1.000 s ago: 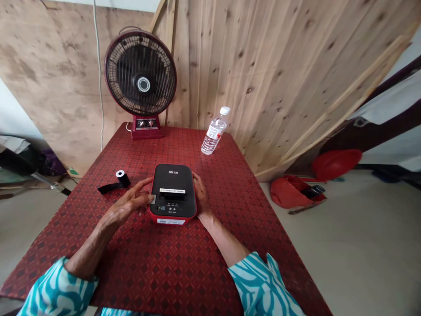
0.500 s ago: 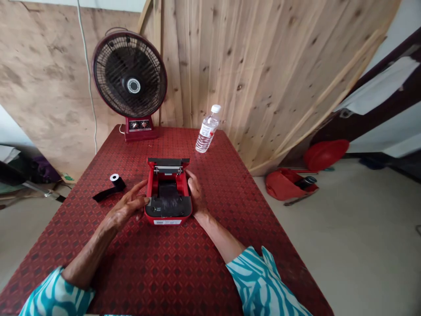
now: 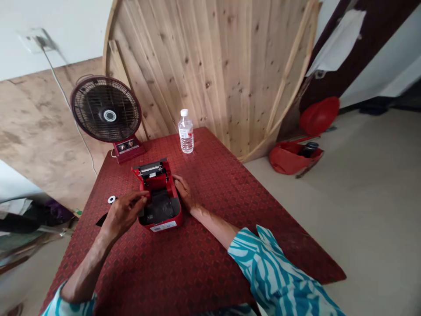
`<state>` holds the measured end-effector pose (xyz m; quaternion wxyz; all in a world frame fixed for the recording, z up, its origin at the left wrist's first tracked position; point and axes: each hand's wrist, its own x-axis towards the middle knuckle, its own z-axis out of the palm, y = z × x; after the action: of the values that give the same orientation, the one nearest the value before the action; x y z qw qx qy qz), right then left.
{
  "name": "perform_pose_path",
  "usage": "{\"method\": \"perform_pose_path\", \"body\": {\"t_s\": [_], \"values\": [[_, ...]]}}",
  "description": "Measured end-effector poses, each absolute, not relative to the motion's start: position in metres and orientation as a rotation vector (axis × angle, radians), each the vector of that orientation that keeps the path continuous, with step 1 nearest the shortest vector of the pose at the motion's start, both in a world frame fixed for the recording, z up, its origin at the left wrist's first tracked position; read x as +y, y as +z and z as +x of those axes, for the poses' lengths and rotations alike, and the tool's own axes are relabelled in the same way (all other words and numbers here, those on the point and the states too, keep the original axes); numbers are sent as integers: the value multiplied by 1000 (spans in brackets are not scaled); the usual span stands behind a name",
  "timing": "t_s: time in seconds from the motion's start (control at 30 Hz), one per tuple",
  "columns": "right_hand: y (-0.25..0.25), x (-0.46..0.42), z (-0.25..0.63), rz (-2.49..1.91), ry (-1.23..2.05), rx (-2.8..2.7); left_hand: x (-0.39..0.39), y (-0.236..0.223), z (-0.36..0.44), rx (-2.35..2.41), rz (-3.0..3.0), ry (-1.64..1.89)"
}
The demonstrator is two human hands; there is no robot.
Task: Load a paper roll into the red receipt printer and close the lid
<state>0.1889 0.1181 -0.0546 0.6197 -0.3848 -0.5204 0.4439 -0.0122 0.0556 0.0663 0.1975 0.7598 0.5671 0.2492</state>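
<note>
A red and black label printer (image 3: pixel 161 219) sits on the table with its lid (image 3: pixel 151 169) raised. A dark strip (image 3: pixel 162 201) lies inside and runs over the front edge. My left hand (image 3: pixel 123 213) is above the printer's left edge, thumb and fingers pinched together; what lies between them is hidden. Against the printer's right side, my right hand (image 3: pixel 186 193) grips the casing. Left of the printer, a roll with a white core (image 3: pixel 112 199) is largely covered by my left hand, and its dark loose end (image 3: pixel 101 220) shows below.
A maroon fan (image 3: pixel 107 114) stands at the table's back left. A water bottle (image 3: pixel 186 134) is upright near the back edge. Wooden boards (image 3: pixel 210 66) lean behind the red patterned table (image 3: pixel 204 272). On the floor to the right lies a red scoop-like container (image 3: pixel 286 160).
My left hand has lifted from the printer's side to above its left edge, and its fingers have drawn together. My right hand stays on the right side. The view has turned and tilted.
</note>
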Motion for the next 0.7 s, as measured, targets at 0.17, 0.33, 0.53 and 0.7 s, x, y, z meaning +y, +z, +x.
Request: {"method": "perform_pose_path", "body": {"t_s": [0.17,0.33,0.53,0.7], "values": [[-60,124,186,-863,1013,-1184,105,72,30,1478,2574,134],[-61,128,186,-831,1034,-1198,133,62,43,1463,2573,-207],[-59,128,188,-830,1015,-1205,130,65,36,1318,2563,-231],[-55,125,190,-840,1046,-1215,127,66,36,1382,2532,-143]]}}
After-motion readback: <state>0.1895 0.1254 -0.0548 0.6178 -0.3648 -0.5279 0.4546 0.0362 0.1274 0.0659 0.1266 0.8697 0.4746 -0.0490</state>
